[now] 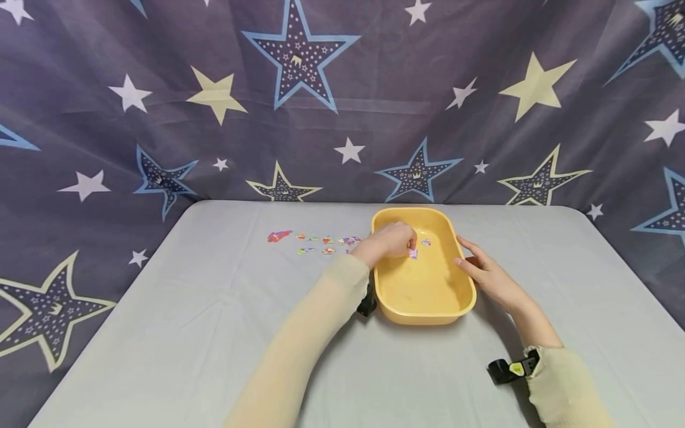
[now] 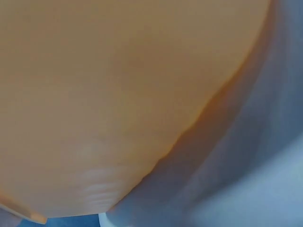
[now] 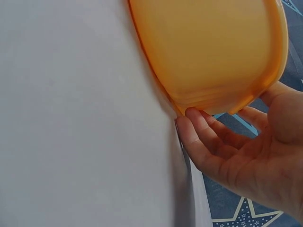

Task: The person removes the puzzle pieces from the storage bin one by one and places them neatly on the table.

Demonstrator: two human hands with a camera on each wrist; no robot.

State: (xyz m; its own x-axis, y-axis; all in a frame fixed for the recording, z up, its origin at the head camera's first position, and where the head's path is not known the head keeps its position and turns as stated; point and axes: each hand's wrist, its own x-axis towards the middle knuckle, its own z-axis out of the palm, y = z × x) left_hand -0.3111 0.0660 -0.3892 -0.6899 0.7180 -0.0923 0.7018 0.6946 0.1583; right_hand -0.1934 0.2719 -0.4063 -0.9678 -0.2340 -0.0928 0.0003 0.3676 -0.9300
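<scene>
A yellow plastic basin [image 1: 420,291] stands on the grey-covered table. My left hand [image 1: 393,241] reaches over its left side, fingers curled downward, and pinches a small pink-and-purple cutout piece [image 1: 414,254] inside the basin. Another small colourful piece [image 1: 426,242] lies on the basin floor, right of that hand. At the right side, my right hand [image 1: 489,276] holds the basin, thumb at the rim and fingers along the outer wall. The basin wall [image 3: 213,56] also shows above my right fingers in the right wrist view. In the left wrist view only the basin's outer wall [image 2: 118,94] shows; the left hand is hidden.
Left of the basin, several small colourful cutouts [image 1: 328,240] lie in rough rows, some partly behind the left forearm. A larger red piece [image 1: 279,236] lies at their left end. Behind the table [image 1: 187,333] hangs a dark curtain [image 1: 321,137] with stars.
</scene>
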